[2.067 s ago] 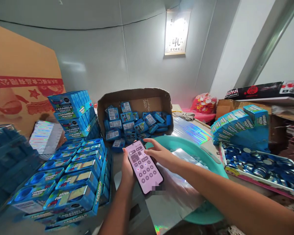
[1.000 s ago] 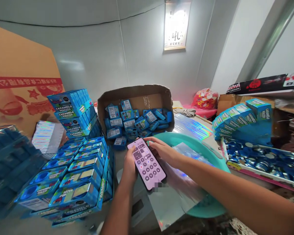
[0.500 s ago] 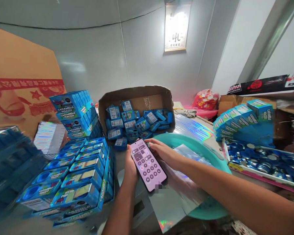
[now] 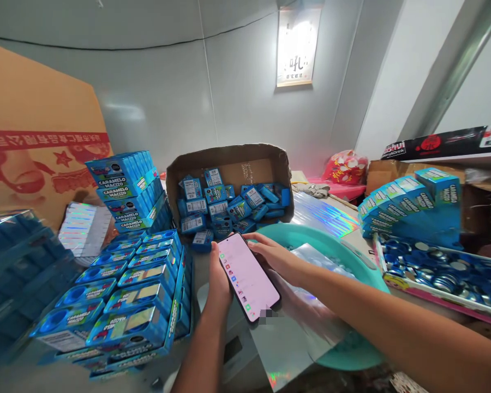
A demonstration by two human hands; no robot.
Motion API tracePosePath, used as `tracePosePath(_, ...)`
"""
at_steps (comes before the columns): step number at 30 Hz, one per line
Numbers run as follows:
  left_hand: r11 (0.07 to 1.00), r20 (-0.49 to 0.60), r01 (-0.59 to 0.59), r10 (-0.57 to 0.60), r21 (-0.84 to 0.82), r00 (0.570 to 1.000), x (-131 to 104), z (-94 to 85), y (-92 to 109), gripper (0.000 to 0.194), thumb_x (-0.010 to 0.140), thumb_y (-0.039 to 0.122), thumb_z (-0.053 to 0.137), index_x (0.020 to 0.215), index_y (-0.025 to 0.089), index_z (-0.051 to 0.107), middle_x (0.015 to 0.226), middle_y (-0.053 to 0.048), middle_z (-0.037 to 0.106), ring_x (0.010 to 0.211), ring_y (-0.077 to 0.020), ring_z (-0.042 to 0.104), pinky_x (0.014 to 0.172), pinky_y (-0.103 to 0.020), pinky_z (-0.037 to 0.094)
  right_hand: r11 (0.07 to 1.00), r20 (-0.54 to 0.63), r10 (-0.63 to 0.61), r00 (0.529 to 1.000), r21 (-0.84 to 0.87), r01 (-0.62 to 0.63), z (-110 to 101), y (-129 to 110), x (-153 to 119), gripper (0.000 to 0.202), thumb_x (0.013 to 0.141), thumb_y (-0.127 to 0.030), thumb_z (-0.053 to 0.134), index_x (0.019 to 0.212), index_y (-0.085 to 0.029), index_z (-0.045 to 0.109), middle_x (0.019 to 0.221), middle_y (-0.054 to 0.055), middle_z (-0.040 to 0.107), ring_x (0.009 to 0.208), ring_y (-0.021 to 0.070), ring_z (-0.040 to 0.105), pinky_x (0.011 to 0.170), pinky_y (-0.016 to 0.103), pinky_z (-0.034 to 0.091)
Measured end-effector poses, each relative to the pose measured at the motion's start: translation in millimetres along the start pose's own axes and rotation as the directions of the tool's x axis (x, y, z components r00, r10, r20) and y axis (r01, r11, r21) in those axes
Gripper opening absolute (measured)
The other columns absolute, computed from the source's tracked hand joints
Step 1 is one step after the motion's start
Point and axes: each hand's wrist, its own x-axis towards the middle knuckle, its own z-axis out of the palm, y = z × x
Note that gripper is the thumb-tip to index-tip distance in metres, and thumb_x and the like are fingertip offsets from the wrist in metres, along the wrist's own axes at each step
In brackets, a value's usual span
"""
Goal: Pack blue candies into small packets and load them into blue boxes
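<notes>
A smartphone point(image 4: 250, 279) with a lit, pale pink screen is held upright and tilted in front of me. My left hand point(image 4: 221, 278) is closed around its left edge, thumb near the upper corner. At the phone's upper right edge, the fingers of my right hand point(image 4: 272, 255) are curled against it; their undersides are hidden. Below the phone lies a silvery plastic sheet point(image 4: 280, 349), partly over a turquoise basin point(image 4: 362, 355). Small icons run down the left side of the screen.
Stacked blue candy boxes point(image 4: 135, 322) stand at left beside a large printed carton point(image 4: 45, 98). An open cardboard box point(image 4: 265, 158) holds several small blue boxes behind the phone. At right, a tray point(image 4: 442, 297) of shiny blue-and-silver round pieces sits below more blue boxes point(image 4: 437, 213).
The phone's screen has switched from round icon buttons and tiles to a plain pale page with a column of small icons. Both hands stay nearly in place.
</notes>
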Motion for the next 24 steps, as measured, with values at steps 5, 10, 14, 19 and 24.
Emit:
tracePosePath(5, 0.997, 0.003, -0.006, 0.006, -0.082, 1.000, 4.2, -5.5, -1.8, 0.058, 0.095, 0.056, 0.041, 0.121, 0.010, 0.066, 0.111, -0.017, 0.072, 0.100, -0.0335, 0.070, 0.087, -0.043, 0.055, 1.000, 0.005, -0.007, 1.000, -0.008, 0.007, -0.3, 0.4, -0.1, 0.036, 0.093, -0.030, 0.053, 0.128, -0.024, 0.056, 0.096, 0.004, 0.071, 0.088, 0.0191, 0.067, 0.073, 0.030, 0.047)
tracePosePath(10, 0.994, 0.005, 0.007, -0.006, -0.108, 1.000, 5.4, -5.1, -2.4, 0.061, 0.093, 0.059, 0.042, 0.123, 0.011, 0.065, 0.111, -0.017, 0.072, 0.103, -0.0341, 0.069, 0.088, -0.044, 0.055, 1.000, 0.004, -0.011, 1.000, -0.018, 0.011, -0.9, 1.6, -0.7, 0.035, 0.094, -0.030, 0.052, 0.128, -0.023, 0.057, 0.096, 0.004, 0.071, 0.088, 0.0193, 0.067, 0.072, 0.029, 0.047)
tracePosePath(14, 0.994, 0.027, 0.002, 0.001, -0.113, 1.000, 5.7, -5.7, -3.8, 0.062, 0.088, 0.062, 0.052, 0.124, 0.014, 0.065, 0.109, -0.016, 0.073, 0.104, -0.0347, 0.069, 0.087, -0.044, 0.055, 0.999, 0.012, -0.034, 0.999, -0.020, 0.034, -2.0, 3.3, 0.3, 0.034, 0.095, -0.032, 0.052, 0.127, -0.024, 0.057, 0.099, 0.004, 0.071, 0.090, 0.0187, 0.066, 0.073, 0.029, 0.047)
tracePosePath(19, 0.995, 0.034, -0.007, 0.010, -0.100, 0.999, 7.1, -7.2, -4.8, 0.065, 0.085, 0.064, 0.055, 0.124, 0.013, 0.065, 0.110, -0.016, 0.073, 0.104, -0.0359, 0.069, 0.087, -0.044, 0.055, 1.000, 0.015, -0.027, 1.000, -0.004, 0.027, -2.3, 3.7, 0.3, 0.035, 0.094, -0.032, 0.053, 0.128, -0.024, 0.057, 0.099, 0.004, 0.071, 0.091, 0.0191, 0.066, 0.074, 0.030, 0.047)
tracePosePath(24, 0.995, 0.019, -0.009, 0.011, -0.096, 1.000, 6.8, -6.0, -4.4, 0.062, 0.088, 0.062, 0.050, 0.124, 0.013, 0.065, 0.110, -0.015, 0.073, 0.103, -0.0344, 0.069, 0.087, -0.044, 0.055, 1.000, 0.014, -0.008, 1.000, -0.021, 0.008, -2.4, 3.3, 0.1, 0.035, 0.094, -0.033, 0.053, 0.128, -0.025, 0.057, 0.097, 0.004, 0.071, 0.088, 0.0193, 0.067, 0.070, 0.029, 0.046)
